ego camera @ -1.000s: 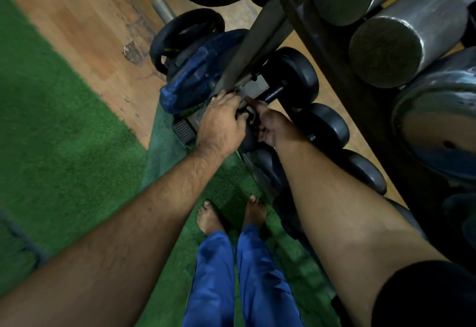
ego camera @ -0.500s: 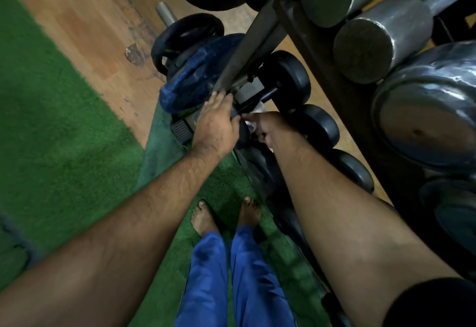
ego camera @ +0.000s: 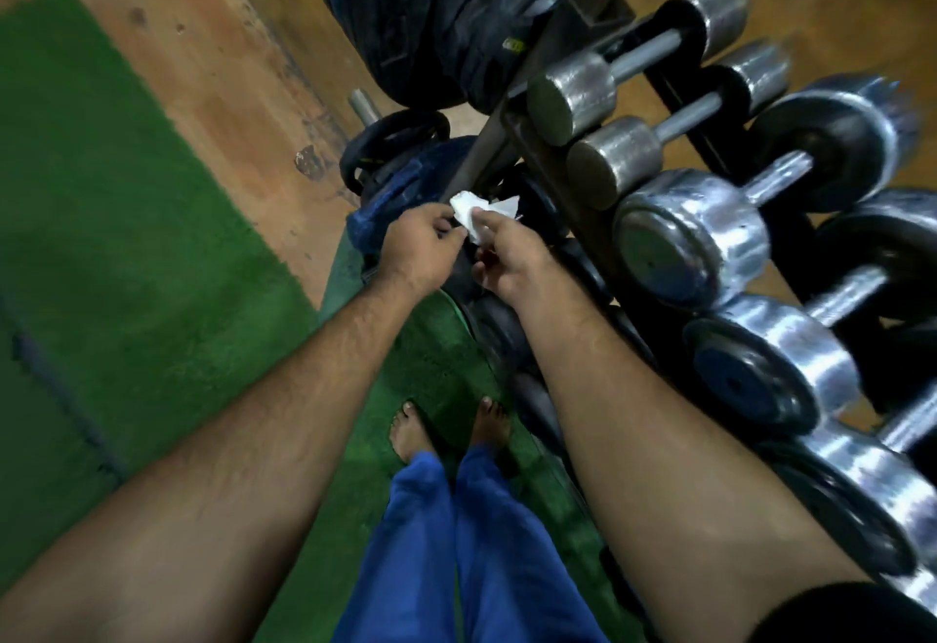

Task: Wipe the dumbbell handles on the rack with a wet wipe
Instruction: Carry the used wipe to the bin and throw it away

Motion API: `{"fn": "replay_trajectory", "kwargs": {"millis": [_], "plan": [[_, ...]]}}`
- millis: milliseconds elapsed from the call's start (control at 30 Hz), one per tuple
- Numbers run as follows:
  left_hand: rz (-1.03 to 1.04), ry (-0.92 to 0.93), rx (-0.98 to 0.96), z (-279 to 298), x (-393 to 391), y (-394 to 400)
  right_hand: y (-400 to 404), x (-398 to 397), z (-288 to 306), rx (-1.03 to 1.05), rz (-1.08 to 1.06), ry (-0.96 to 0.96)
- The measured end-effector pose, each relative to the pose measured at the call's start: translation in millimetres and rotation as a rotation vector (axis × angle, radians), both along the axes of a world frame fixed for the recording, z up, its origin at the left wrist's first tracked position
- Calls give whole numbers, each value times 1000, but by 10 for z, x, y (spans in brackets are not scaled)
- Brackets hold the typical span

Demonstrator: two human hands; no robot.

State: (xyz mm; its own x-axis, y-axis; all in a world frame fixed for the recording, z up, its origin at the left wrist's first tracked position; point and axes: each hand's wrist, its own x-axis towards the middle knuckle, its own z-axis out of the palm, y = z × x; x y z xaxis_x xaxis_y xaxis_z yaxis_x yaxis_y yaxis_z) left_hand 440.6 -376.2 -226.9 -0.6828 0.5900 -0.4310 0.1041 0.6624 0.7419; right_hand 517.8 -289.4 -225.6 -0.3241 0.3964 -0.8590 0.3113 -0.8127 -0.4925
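I have lifted both hands off the lower dumbbells; my left hand (ego camera: 416, 247) and right hand (ego camera: 512, 257) now pinch the wet wipe (ego camera: 474, 216) between them, just beside the rack (ego camera: 552, 161). I judge I'm refolding before the next handle.

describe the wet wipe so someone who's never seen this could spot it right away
Start at the dumbbell rack on the right and follow its slanted rail down to the two hands. The wet wipe is pinched between the left hand and right hand. It is the only white, crumpled thing among dark weights.
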Motion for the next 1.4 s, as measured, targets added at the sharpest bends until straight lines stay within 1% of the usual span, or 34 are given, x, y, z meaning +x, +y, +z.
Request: {"fn": "replay_trajectory", "kwargs": {"millis": [133,267,333,433,533,600,700,833,1033,1100,1267,1400], "plan": [[140,-104,157,661,5,-19,-123,-13,707,19,10,44],[253,-49,260,1280,-18,-134,-210,-84,1373,87,16,116],[297,-54,309,1595,-49,-191,-268,-143,1690,129,22,177],[394,-117,401,2074,-136,-309,-406,-277,2063,267,-2,241],[448,-87,441,2438,-306,-449,-548,-415,2362,378,0,203],[469,-59,470,2605,-500,-588,-664,-596,2496,470,62,174],[504,-9,482,2726,-884,-846,-881,-991,2641,515,108,213],[527,45,481,2724,-1567,-1256,-1258,-1616,2835,437,174,298],[396,-31,542,2773,-2629,-1830,-1779,-2594,3006,254,187,346],[351,-50,552,2826,-2942,-2017,-1921,-2893,3037,227,204,368],[300,-42,531,2921,-3612,-2243,-2184,-3491,3141,405,264,311],[330,-60,536,2957,-4064,-2251,-2191,-3986,3181,442,258,301]]}}
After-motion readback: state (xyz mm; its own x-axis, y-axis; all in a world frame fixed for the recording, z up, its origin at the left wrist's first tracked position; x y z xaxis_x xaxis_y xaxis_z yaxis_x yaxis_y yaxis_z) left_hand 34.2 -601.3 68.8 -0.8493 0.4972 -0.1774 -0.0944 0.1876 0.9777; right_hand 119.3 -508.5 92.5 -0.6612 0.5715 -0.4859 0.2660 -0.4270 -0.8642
